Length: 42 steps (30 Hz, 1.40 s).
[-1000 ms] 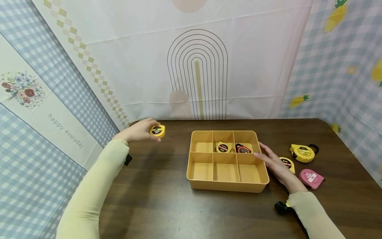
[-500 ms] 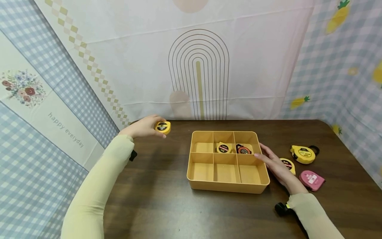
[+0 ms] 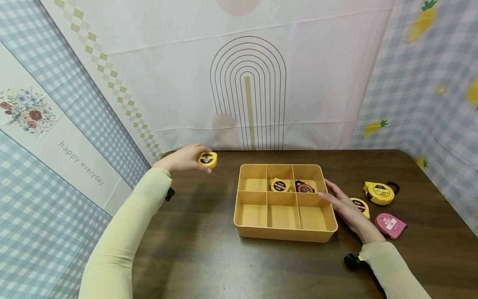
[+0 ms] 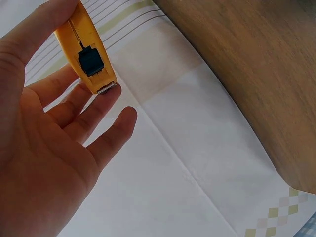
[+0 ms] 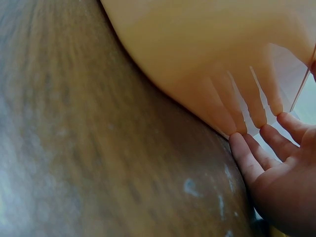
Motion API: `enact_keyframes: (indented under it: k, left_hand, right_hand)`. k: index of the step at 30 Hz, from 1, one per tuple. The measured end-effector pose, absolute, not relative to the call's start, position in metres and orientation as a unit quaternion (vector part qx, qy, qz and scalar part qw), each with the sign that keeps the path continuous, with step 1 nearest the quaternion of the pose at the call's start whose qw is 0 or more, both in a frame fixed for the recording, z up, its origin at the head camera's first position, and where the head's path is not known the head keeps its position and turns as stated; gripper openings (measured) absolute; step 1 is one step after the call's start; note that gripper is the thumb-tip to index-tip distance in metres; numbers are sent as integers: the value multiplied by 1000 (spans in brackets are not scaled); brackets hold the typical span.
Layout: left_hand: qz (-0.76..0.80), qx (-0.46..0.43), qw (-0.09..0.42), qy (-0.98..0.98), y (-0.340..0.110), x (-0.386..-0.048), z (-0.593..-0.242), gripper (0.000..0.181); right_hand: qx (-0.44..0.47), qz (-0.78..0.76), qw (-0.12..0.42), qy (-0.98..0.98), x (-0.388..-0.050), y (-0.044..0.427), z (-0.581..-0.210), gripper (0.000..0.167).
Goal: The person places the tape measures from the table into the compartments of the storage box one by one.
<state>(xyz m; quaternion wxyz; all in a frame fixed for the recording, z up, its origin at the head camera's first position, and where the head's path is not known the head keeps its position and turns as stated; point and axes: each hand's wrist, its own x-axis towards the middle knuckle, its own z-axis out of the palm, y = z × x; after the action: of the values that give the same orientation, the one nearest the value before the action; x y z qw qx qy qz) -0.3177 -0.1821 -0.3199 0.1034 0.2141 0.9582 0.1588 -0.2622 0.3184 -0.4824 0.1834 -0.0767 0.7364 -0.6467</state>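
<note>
My left hand (image 3: pixel 183 159) holds a yellow tape measure (image 3: pixel 207 160) above the table's far left part, pinched between thumb and fingers. The left wrist view shows that tape measure's (image 4: pixel 86 49) narrow edge, with a black lock button and a metal end hook. To the right stands a yellow storage box (image 3: pixel 284 234) split into several compartments. A yellow tape measure (image 3: pixel 279 185) lies in its back middle compartment, and an orange and black one (image 3: pixel 305 187) in the back right. My right hand (image 3: pixel 347 211) grips the box's right wall, thumb over the rim, fingertips against the outside.
Right of the box, partly behind my right hand, lies a yellow tape measure (image 3: pixel 359 206). Beyond it are another yellow one (image 3: pixel 381 193) with a black strap and a pink one (image 3: pixel 390 225). A patterned cloth (image 3: pixel 317 83) hangs behind the dark wooden table (image 3: pixel 231 270).
My left hand has moved right and slightly toward the table's back with the tape measure, slowing in the last half second. The right hand and the box have stayed put.
</note>
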Motion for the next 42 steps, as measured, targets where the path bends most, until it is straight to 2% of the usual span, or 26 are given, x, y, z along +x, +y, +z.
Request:
enact_keyframes:
  k: [42]
  left_hand:
    - [163, 266, 83, 946, -141, -328, -319, 62]
  right_hand:
    - [-72, -648, 184, 736, -261, 317, -483, 80]
